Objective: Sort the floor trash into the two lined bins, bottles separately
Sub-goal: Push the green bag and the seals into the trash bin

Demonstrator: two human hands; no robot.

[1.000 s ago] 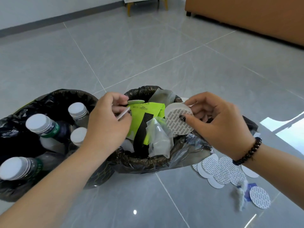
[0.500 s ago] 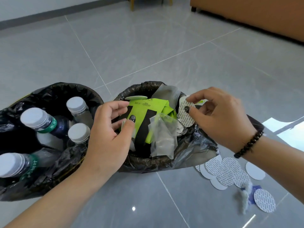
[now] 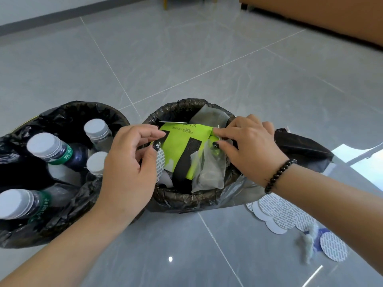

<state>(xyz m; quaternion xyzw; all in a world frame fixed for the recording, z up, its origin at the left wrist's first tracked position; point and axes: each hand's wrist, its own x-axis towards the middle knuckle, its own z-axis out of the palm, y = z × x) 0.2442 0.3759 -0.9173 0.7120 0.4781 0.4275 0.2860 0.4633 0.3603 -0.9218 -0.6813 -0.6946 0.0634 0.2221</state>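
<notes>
My left hand (image 3: 126,162) has dropped onto the general bin (image 3: 186,200), thumb pinching a patterned disc (image 3: 160,162). My right hand (image 3: 246,146), its disc gone, presses loosely curled fingers on the green packet (image 3: 180,146). More discs (image 3: 277,214) await on the floor; the bottles (image 3: 44,147) are sorted.

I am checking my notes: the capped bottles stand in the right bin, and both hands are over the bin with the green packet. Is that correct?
Not quite. The head view shows the capped bottles in the left bin. Both the left hand and the right hand are indeed over the bin with the green packet.
</notes>
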